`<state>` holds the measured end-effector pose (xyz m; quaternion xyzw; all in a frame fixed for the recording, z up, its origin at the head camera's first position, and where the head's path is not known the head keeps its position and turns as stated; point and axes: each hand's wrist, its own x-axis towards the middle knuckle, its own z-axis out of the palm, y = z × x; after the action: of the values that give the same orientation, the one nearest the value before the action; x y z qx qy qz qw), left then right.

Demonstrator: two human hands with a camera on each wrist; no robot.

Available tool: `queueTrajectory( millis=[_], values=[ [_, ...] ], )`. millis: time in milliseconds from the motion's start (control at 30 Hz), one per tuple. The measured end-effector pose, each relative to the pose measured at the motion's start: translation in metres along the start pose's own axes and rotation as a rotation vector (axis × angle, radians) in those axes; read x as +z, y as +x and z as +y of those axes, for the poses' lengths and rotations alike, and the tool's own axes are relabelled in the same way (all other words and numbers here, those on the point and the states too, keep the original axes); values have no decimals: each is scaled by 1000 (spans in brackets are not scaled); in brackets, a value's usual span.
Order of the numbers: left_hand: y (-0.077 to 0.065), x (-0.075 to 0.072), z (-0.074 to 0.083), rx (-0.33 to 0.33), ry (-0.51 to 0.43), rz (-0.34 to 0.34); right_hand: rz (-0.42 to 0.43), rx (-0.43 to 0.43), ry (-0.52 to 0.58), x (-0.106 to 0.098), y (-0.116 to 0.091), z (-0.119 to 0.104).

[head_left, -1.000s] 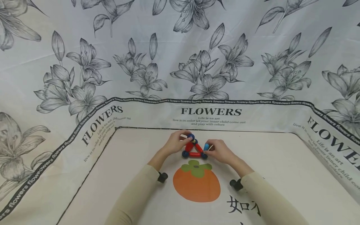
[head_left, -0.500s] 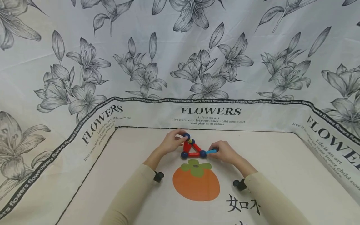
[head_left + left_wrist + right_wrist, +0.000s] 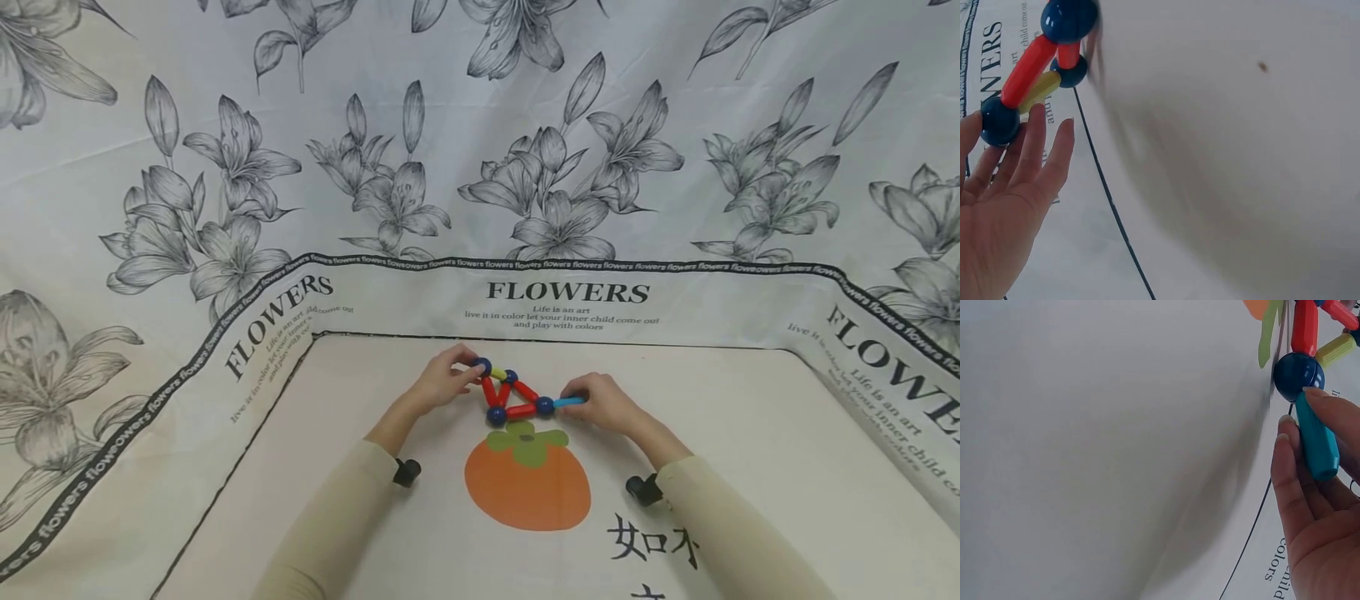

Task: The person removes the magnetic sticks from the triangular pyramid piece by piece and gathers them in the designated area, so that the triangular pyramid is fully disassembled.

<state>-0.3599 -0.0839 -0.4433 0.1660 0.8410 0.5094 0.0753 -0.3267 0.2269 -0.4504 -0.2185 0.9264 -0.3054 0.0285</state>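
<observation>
A frame of red rods [image 3: 522, 412] and dark blue balls [image 3: 497, 415], like a magnetic building set, forms two joined triangles. One yellow rod [image 3: 498, 374] spans its far left side. My left hand [image 3: 438, 379] pinches the far left ball [image 3: 1000, 121] between thumb and fingers. On the other side my right hand [image 3: 607, 403] holds a light blue rod [image 3: 1319, 437] between thumb and fingers. This rod's tip meets the rightmost ball [image 3: 1299, 377] and it points out to the right. In the left wrist view the rest of the frame hangs past my fingertips.
A printed orange persimmon [image 3: 527, 487] lies just in front of the frame on the white cloth. Black characters [image 3: 652, 540] are printed to the right of it. Behind the table rises a flower-patterned curtain [image 3: 562, 183]. Each wrist wears a small black camera [image 3: 407, 472].
My left hand has drawn its ball leftward, so the yellow rod shows more fully. My right hand has tilted the light blue rod from upright to sideways at the right ball and moved slightly right.
</observation>
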Motion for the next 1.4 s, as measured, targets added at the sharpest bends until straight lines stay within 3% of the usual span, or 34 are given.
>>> queueTrajectory(
  millis=[533,767,1167,1400],
  values=[
    [-19,-9,-13,-8,309,-76,-9,7,-24,-3,-6,9],
    [-27,-6,-19,12,408,-156,-6,13,-36,-5,-10,10],
    [-31,-8,-19,24,475,-198,-57,10,-19,-6,-12,12],
    [-31,-8,-21,-3,490,-198,-54,34,-24,-3,-11,11]
  ],
)
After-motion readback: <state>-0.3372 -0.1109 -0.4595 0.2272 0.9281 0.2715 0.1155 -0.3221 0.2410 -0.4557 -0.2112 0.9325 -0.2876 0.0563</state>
